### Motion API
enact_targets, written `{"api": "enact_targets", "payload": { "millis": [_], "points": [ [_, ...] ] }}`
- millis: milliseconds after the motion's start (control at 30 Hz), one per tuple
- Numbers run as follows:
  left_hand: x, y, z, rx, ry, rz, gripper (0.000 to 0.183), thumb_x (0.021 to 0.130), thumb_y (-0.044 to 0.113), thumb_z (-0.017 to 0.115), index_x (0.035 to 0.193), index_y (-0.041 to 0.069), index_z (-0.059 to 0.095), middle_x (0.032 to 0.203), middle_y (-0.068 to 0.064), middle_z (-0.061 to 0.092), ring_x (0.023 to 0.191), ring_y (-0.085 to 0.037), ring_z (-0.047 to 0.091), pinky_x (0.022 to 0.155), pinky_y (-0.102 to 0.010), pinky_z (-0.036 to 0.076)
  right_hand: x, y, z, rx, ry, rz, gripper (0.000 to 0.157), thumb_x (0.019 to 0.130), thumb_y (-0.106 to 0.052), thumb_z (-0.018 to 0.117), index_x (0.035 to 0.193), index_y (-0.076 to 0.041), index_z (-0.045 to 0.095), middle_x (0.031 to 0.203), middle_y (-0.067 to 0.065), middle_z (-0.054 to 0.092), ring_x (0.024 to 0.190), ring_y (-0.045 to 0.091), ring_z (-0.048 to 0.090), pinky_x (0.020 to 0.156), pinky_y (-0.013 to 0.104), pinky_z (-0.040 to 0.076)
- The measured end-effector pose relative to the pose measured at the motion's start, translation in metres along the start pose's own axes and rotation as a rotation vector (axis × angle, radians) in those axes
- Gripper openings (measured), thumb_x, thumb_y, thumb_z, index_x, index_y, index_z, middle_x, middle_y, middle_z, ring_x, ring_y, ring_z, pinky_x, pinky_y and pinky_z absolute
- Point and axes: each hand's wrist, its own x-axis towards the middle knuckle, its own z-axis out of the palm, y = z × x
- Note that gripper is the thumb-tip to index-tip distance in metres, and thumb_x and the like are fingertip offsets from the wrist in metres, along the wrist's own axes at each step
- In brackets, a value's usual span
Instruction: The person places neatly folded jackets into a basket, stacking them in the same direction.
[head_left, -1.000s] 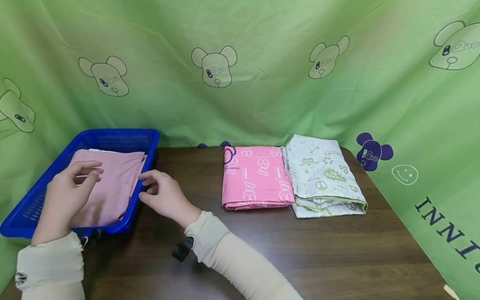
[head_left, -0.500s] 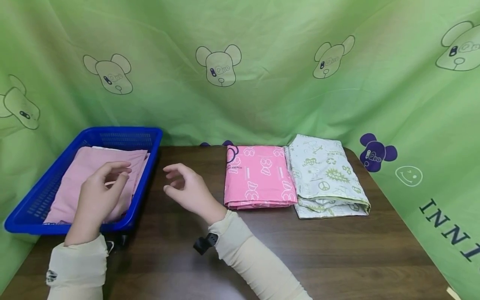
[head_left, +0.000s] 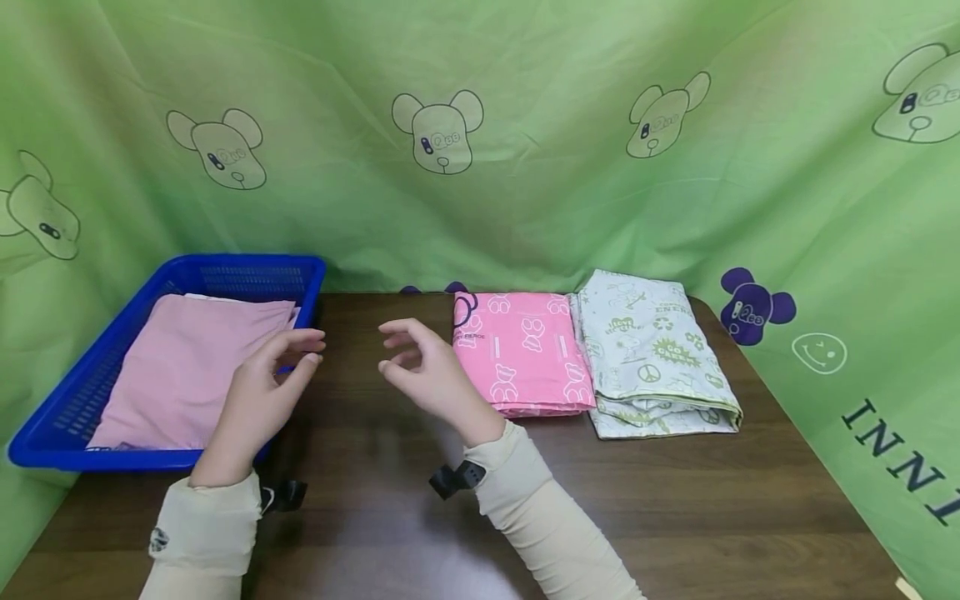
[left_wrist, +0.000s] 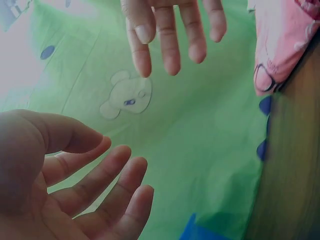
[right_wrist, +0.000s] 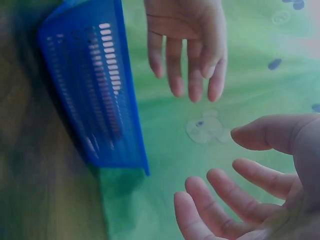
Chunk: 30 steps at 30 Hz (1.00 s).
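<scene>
Left hand (head_left: 262, 393) and right hand (head_left: 437, 377) held apart, fingers loosely bent, nothing grasped by either. Pale pink cloth (head_left: 176, 367) seen folded in blue basket (head_left: 45, 457), left of left hand. Bright pink cloth (head_left: 532, 354) laid just right of right hand, white cloth (head_left: 648, 342) farther right. Judged: empty-handed reach between cloths; bright pink cloth probably to be gripped by its edges next. Basket's slotted side (right_wrist: 92, 95) is shown by right wrist view, hidden from head view.

head view looks down, wrist views share curtain (left_wrist: 200, 135).
</scene>
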Motion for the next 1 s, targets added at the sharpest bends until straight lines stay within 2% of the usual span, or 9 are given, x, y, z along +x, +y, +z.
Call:
{"api": "enact_targets", "payload": {
  "millis": [200, 433, 533, 800, 1000],
  "points": [
    [0.004, 0.003, 0.016, -0.058, -0.051, 0.004, 0.024, 0.094, 0.015, 0.057, 0.117, 0.011, 0.061, 0.107, -0.006, 0.066, 0.095, -0.013, 0.060, 0.074, -0.016, 0.047, -0.005, 0.006, -0.025, -0.014, 0.036, 0.034, 0.039, 0.084, -0.014, 0.066, 0.121, -0.020, 0.057, 0.109, 0.001, 0.060, 0.090, 0.015, 0.063, 0.079, 0.029, 0.052],
    [0.014, 0.007, 0.036, -0.290, -0.144, -0.025, 0.025, 0.097, 0.019, 0.052, 0.119, 0.009, 0.059, 0.110, -0.008, 0.063, 0.098, -0.020, 0.061, 0.078, -0.022, 0.051, -0.012, 0.009, -0.051, -0.037, 0.064, 0.076, 0.035, 0.085, -0.016, 0.066, 0.119, -0.016, 0.060, 0.110, 0.003, 0.062, 0.092, 0.020, 0.062, 0.077, 0.033, 0.053],
    [0.017, 0.010, 0.044, -0.335, -0.167, -0.040, 0.026, 0.098, 0.021, 0.051, 0.120, 0.010, 0.058, 0.110, -0.006, 0.063, 0.099, -0.022, 0.061, 0.078, -0.025, 0.052, -0.016, 0.010, -0.058, -0.041, 0.069, 0.091, 0.035, 0.085, -0.016, 0.066, 0.120, -0.016, 0.059, 0.112, 0.004, 0.061, 0.094, 0.021, 0.062, 0.077, 0.033, 0.053],
    [0.028, 0.018, 0.068, -0.397, -0.171, -0.057, 0.026, 0.097, 0.019, 0.051, 0.117, 0.005, 0.059, 0.110, -0.014, 0.063, 0.097, -0.028, 0.063, 0.079, -0.036, 0.053, -0.019, 0.014, -0.073, -0.102, 0.075, 0.117, 0.038, 0.088, -0.016, 0.064, 0.124, -0.008, 0.057, 0.119, 0.012, 0.060, 0.099, 0.028, 0.061, 0.083, 0.041, 0.050],
    [0.034, 0.025, 0.084, -0.441, -0.143, -0.077, 0.024, 0.097, 0.018, 0.052, 0.115, 0.006, 0.060, 0.107, -0.012, 0.065, 0.096, -0.027, 0.063, 0.076, -0.032, 0.053, -0.021, 0.012, -0.082, -0.151, 0.085, 0.130, 0.034, 0.088, -0.018, 0.065, 0.121, -0.010, 0.059, 0.117, 0.010, 0.061, 0.097, 0.025, 0.061, 0.082, 0.040, 0.050]
  ]
}}
